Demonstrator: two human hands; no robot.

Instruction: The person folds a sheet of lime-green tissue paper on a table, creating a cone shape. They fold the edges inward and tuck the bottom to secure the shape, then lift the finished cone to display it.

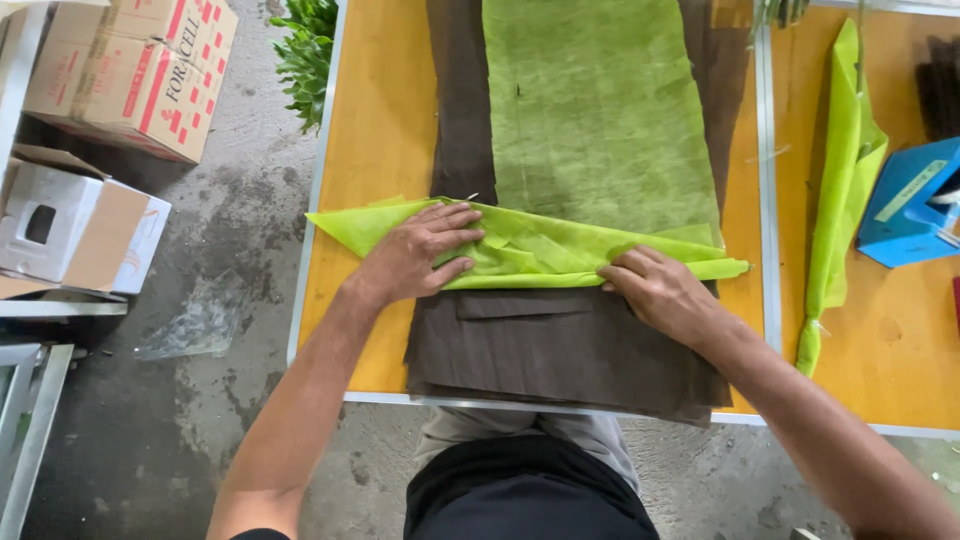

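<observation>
You stand at the near edge of a yellow-topped table (375, 140), and everything below is placed from it. A stack of dark brown sheets (560, 345) runs down its middle and hangs slightly over the near edge. On that stack, toward the far side, lies a mottled green sheet (595, 110). Across the stack's middle sits the folded bright green paper (530, 250), its pleats bunched. Your left hand (415, 255) lies flat on its left part, fingers spread. Your right hand (660, 290) presses its right part, fingers together and flat. To the table's right, on the neighbouring top, lies a rolled bright green bundle (840, 190) beside a blue box (910, 205). Cardboard boxes (130, 70) stand on the floor to the left.
</observation>
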